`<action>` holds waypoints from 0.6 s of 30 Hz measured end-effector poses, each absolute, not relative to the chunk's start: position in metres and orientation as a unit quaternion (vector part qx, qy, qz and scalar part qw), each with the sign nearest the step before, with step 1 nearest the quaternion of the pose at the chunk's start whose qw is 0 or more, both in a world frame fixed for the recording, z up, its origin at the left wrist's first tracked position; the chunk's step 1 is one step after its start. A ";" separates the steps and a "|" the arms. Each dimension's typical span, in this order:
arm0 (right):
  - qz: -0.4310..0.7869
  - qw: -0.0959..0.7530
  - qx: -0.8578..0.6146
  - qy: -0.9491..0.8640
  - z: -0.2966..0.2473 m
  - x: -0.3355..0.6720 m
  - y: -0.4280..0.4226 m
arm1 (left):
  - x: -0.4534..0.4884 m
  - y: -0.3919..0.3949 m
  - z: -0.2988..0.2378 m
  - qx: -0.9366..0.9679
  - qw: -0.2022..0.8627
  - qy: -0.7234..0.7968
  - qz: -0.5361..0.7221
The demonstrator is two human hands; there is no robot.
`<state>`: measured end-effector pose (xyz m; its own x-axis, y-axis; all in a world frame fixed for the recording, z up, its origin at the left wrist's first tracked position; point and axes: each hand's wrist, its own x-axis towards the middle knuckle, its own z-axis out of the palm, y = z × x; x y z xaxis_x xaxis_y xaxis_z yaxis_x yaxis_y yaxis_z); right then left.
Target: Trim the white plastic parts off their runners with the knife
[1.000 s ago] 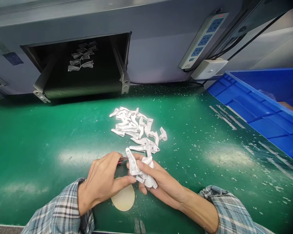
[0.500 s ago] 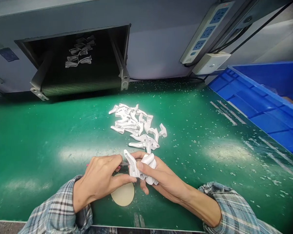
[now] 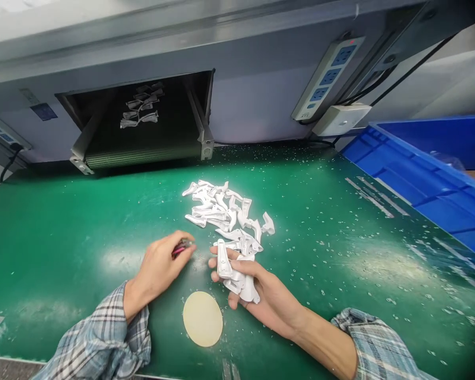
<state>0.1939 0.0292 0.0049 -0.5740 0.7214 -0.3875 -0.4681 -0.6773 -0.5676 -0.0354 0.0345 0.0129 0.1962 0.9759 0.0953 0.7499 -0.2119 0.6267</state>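
Observation:
My right hand point(image 3: 261, 293) is closed around a small bunch of white plastic parts point(image 3: 233, 272), one of them standing upright against the thumb. My left hand point(image 3: 160, 266) is pinched on a small red-handled tool point(image 3: 181, 248) just left of that bunch, a short gap between the two hands. Beyond my hands a loose pile of the same white parts point(image 3: 225, 211) lies on the green mat point(image 3: 63, 227). A pale round disc point(image 3: 202, 319) lies flat on the mat below and between my wrists.
A dark conveyor mouth point(image 3: 142, 126) at the back carries more white parts point(image 3: 140, 104). A blue plastic bin point(image 3: 427, 174) stands at the right. A power strip point(image 3: 325, 78) and a white box point(image 3: 340, 119) hang on the back wall. Tiny white shavings speckle the mat.
My left hand has drawn away to the left from the parts in my right hand, taking the tool with it. The disc, half covered before, now shows whole.

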 end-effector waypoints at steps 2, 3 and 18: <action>0.868 0.347 -0.309 -0.175 0.005 0.194 0.029 | -0.038 0.051 0.007 0.760 0.143 0.594 0.221; 0.868 0.349 -0.314 -0.163 0.005 0.194 0.029 | -0.039 0.059 0.003 0.768 0.111 0.597 0.204; 0.826 0.335 -0.388 -0.233 0.007 0.193 0.028 | -0.040 0.058 -0.006 0.818 0.088 0.509 0.254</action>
